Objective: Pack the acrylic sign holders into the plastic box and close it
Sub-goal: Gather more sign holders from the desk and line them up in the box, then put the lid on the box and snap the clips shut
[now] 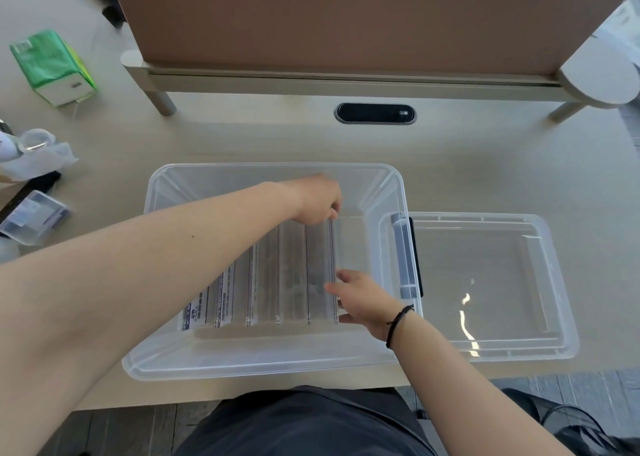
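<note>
Dark trousers [304, 424] are seen at the bottom edge, just below the desk [242, 137] rim. Both bare forearms are stretched over a clear box [263, 365] that stands open on the desk. Inside it a row of acrylic holders [287, 275] is stood on edge, side by side, filling the left and middle of the box. The rightmost holder [349, 244] is gripped at both ends: its far top corner is pinched by the left hand [315, 199], and its near end is clasped by the right hand [363, 300], whose wrist is ringed by a black band [398, 320]. The lid [491, 282] is laid flat on the desk, touching the box's right side, where a grey latch [405, 258] is seen. Pale wood is shown as the desk surface, with a dark oval grommet [375, 113] beyond the box and a brown divider [346, 16] behind it. A green packet [52, 64] and clear oddments [34, 213] are left at the far left.
</note>
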A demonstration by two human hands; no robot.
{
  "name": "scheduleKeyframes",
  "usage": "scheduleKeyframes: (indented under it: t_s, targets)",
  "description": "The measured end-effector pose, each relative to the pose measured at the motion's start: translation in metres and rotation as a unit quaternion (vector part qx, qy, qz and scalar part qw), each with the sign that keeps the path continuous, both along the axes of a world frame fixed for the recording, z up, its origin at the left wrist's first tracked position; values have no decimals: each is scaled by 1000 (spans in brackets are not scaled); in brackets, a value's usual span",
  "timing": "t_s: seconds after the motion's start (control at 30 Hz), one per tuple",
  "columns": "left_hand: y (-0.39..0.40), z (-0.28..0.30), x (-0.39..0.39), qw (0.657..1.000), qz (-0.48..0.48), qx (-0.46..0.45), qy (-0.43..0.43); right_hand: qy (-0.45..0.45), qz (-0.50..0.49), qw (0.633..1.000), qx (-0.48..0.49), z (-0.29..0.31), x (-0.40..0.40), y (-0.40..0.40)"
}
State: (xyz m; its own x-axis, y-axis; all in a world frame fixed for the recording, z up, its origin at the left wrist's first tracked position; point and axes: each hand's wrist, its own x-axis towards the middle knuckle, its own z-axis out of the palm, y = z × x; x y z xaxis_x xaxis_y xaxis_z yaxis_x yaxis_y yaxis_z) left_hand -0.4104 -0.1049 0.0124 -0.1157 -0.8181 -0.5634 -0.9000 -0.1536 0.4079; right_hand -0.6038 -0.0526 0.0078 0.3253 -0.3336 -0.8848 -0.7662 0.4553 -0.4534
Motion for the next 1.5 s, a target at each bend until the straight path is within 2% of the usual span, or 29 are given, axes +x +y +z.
scheduleKeyframes:
  t_s: [0.4,0.5,0.63,0.73,0.87,1.03,1.17,1.27,1.4,1.5]
  targets:
    - [2,9,-5,1000,-3,3,-9,-1,6,1000,-18,-5,-4,1]
    - [-3,30,-17,999,-9,-41,-9,-6,39,998,-52,-4,-5,0]
    - [-17,62,-39,988,-30,-148,-22,-32,43,995,-87,13,-6,-9]
    - [-28,84,-59,976,-17,-217,14,-61,39,992,-105,35,-9,-20]
    - [-45,99,-91,965,-25,-257,48,-113,-9,986,-119,68,-28,-38]
    - [-73,105,-127,962,-32,-265,57,-180,-156,965,-111,94,-80,-73]
    - [-101,98,-156,965,-12,-250,73,-163,-280,938,-120,83,-141,-109]
    - [-125,83,-182,983,-5,-174,58,-104,-340,922,-150,57,-191,-138]
    - [-156,47,-219,998,-24,-58,-3,-15,-346,916,-201,16,-255,-178]
    - [-173,21,-248,999,-41,6,-31,69,-306,914,-256,-10,-298,-205]
